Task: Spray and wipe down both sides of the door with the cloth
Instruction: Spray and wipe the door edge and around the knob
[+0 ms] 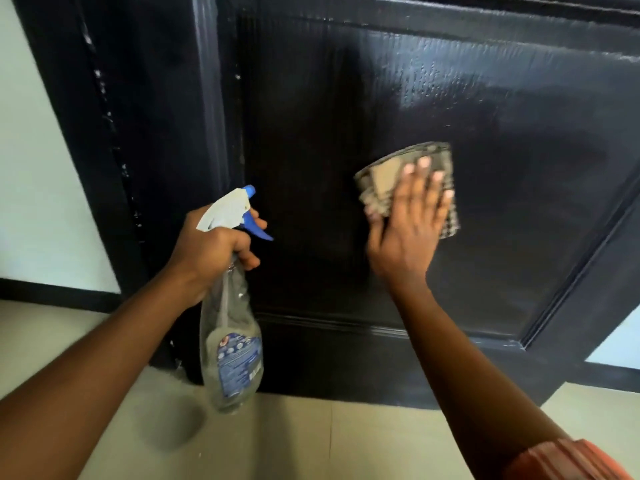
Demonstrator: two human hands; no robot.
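Your right hand (pixel 408 216) lies flat with its fingers straight, pressing the folded checked cloth (pixel 388 183) against the lower panel of the black door (pixel 502 133) — the cloth shows above and to both sides of your fingers. Wet streaks shine on the panel above it. Your left hand (pixel 214 247) is curled round the neck of the clear spray bottle (pixel 230 348), which hangs down just in front of the door's lower left corner — one finger by the blue trigger.

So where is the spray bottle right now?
In the head view, the spray bottle is on the left, gripped by its neck in the left hand, in front of the black door and above the floor.
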